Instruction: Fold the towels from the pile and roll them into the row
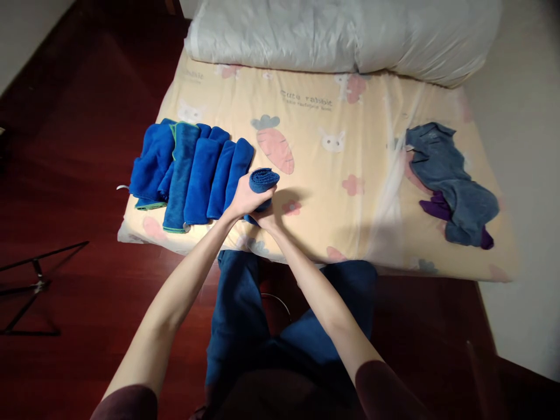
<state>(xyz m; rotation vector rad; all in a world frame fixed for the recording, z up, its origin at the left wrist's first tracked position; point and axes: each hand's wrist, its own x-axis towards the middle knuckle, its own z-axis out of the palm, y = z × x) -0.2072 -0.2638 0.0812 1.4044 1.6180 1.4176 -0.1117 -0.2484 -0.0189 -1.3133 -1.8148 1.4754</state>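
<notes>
Between my two hands I hold a dark blue rolled towel (263, 179), its spiral end facing up toward me. My left hand (245, 197) wraps around the roll from the left side. Lower down, my right hand (266, 218) is closed on it, with its fingers partly hidden. Just left of my hands lies a row of several rolled and folded blue towels (202, 181), some edged in green. Off to the right rests a crumpled grey-blue cloth (457, 181) with a purple cloth (437, 206) partly under it.
The bed (324, 169) has a pale yellow sheet with carrots and rabbits. A bulky white rolled quilt (341, 35) lies along its far side. A black tripod leg (39, 283) stands on the dark red floor at left. A wall (525, 233) runs along the right.
</notes>
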